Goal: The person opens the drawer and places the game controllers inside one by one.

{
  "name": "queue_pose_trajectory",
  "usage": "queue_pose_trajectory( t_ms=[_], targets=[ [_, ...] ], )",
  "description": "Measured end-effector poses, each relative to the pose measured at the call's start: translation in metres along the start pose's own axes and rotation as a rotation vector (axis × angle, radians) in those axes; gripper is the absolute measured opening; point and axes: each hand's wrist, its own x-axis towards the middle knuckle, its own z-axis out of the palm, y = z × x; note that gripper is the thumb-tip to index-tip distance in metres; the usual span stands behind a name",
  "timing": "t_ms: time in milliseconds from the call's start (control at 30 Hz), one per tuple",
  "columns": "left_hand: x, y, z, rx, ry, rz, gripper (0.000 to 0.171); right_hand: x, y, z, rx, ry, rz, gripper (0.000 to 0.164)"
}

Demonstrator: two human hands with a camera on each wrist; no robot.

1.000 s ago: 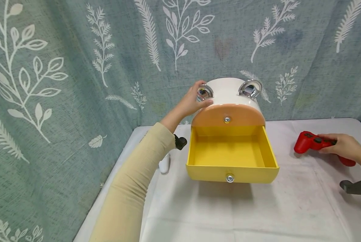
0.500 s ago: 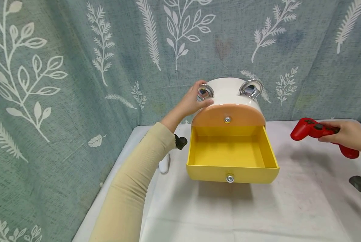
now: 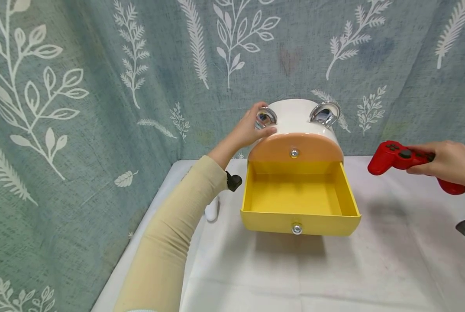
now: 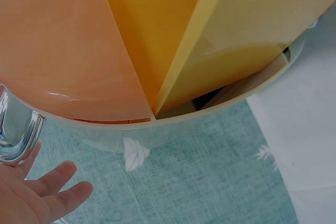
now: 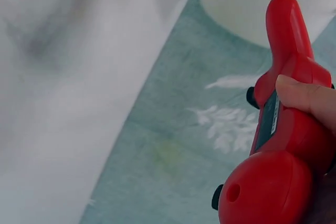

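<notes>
A white desktop drawer box (image 3: 292, 113) has two chrome ring-shaped eyes, an orange upper drawer front (image 3: 296, 146) and a yellow lower drawer (image 3: 300, 223) pulled out, its tray bare inside. Its left chrome eye (image 3: 266, 117) is held by my left hand (image 3: 248, 128), thumb on the front side and fingers behind. In the left wrist view, the other fingers (image 4: 68, 195) spread loosely beside the box. At the right, my right hand (image 3: 448, 158) grips a red game controller (image 3: 388, 158) in the air above the table; the right wrist view shows a thumb pressed on the controller (image 5: 283, 182).
A white tablecloth (image 3: 271, 277) covers the table. Partly behind the left sleeve (image 3: 170, 234) lies a small white object (image 3: 212, 210), its kind unclear. A green leaf-patterned curtain (image 3: 217, 65) hangs behind and at the left.
My right hand has raised the red controller from near the tabletop, with a slight shift to the left of the controller's front end. The left hand and the drawer box stay in place.
</notes>
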Motion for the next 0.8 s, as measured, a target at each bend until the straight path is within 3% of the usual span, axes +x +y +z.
queue_pose_trajectory(
  t_ms=[800],
  targets=[
    [0.0, 0.002, 0.0, 0.007, 0.001, -0.026, 0.075, -0.004, -0.088, -0.045, 0.017, -0.006, -0.067, 0.063]
  ],
)
